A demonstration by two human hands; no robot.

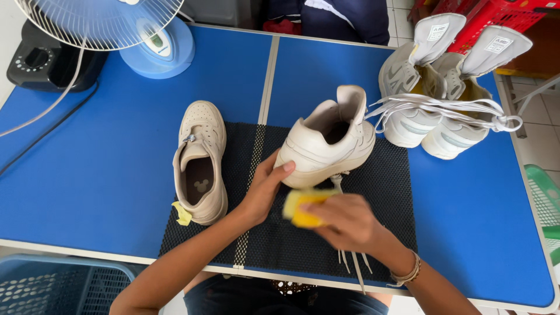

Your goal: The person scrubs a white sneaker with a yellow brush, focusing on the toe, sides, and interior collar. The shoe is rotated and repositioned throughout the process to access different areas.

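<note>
Pressing a yellow sponge (303,208) against the heel sole of a cream shoe (326,140), the right hand (348,220) has its grip closed around it. The left hand (263,186) steadies the tilted shoe over the black mat (385,192), thumb on the heel. Farther away, white rectangular labels (437,32) sit on the tongues of two white sneakers (434,111).

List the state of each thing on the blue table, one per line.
Left hand: gripping the heel of the tilted shoe.
Right hand: holding a yellow sponge against its sole.
Second shoe: flat on the black mat, unlaced.
Pair of sneakers: tongues up, laces loose.
Fan: upright.
</note>
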